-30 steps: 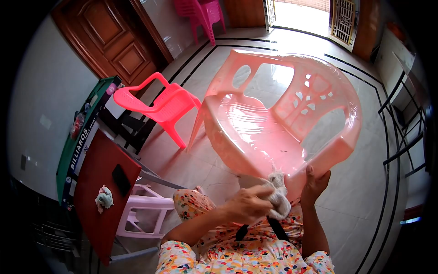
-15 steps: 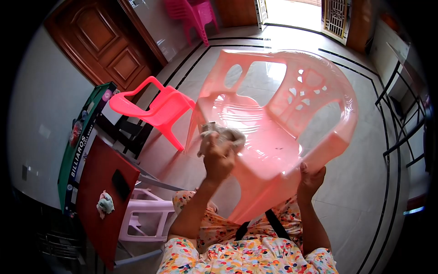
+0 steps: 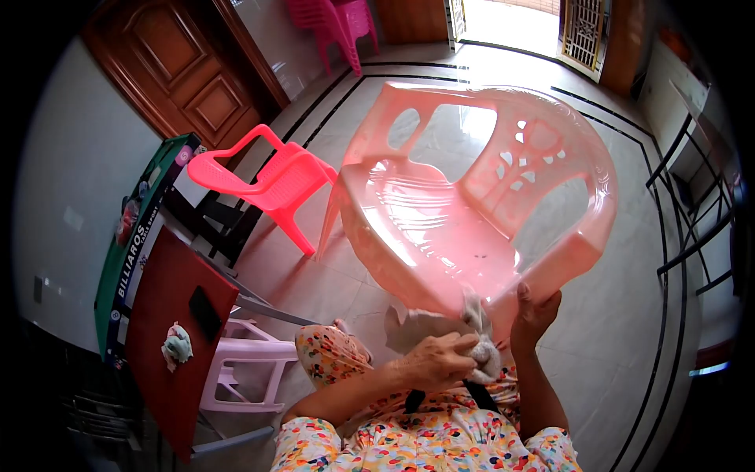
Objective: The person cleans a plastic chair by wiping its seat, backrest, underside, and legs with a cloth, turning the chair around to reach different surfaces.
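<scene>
A pale pink plastic armchair (image 3: 440, 267) with a cut-out flower pattern in its back stands tilted in front of me, its seat shiny. My left hand (image 3: 440, 360) is closed on a greyish cleaning cloth (image 3: 486, 358), which bunches past the fingers against the chair's near front edge and leg. My right hand (image 3: 536, 316) grips the chair at its near right corner, below the armrest, thumb on top. Part of the near leg is hidden behind the cloth and my left hand.
At the left stand a bright pink chair (image 3: 287, 185), a dark red table (image 3: 169, 267) bearing a phone (image 3: 205, 313) and a crumpled cloth (image 3: 178, 346), and a pale stool (image 3: 252, 358). Stacked pink chairs (image 3: 338, 31) are behind; a black metal frame (image 3: 696, 197) is at right.
My left hand has moved the cloth from the seat's left side down and right to the near front edge. My right hand keeps its grip on the chair.
</scene>
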A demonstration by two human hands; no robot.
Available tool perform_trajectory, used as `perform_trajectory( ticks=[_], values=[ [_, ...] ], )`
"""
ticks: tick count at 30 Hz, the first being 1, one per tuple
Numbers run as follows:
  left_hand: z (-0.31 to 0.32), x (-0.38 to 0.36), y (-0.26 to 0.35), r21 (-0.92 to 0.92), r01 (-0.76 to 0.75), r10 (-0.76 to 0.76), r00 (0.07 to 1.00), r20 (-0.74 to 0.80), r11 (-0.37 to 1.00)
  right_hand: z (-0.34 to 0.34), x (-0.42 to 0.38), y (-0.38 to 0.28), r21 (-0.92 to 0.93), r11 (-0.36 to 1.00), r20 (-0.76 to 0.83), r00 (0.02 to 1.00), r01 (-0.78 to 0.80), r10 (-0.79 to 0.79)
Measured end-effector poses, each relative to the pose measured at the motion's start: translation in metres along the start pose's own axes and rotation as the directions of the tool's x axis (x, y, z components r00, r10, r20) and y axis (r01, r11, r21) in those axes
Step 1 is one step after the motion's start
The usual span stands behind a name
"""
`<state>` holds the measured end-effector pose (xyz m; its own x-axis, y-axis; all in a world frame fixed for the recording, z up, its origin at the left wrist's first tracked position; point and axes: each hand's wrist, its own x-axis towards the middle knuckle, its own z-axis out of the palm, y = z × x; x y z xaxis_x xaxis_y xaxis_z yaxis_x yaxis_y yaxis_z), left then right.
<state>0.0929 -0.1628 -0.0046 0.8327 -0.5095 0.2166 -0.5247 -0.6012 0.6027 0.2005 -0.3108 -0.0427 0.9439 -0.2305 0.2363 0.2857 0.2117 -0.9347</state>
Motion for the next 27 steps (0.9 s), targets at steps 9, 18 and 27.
perform_trajectory(
  ticks=[9,18,27],
  values=[
    [-0.095,-0.035,-0.03,-0.103,0.106,-0.144,0.525,-0.839,0.989,-0.001,-0.001,0.002,-0.046,0.999,0.006,1.0,0.025,-0.025],
    [-0.142,-0.028,-0.143,-0.096,0.535,-0.243,0.21,-0.947,0.839,-0.002,0.0,0.004,-0.007,1.0,0.023,1.0,0.021,-0.021],
    [-0.069,-0.013,-0.114,0.084,0.568,-0.205,0.426,-0.881,0.819,-0.004,0.011,0.006,-0.099,0.995,-0.002,1.0,0.031,-0.031]
  ],
)
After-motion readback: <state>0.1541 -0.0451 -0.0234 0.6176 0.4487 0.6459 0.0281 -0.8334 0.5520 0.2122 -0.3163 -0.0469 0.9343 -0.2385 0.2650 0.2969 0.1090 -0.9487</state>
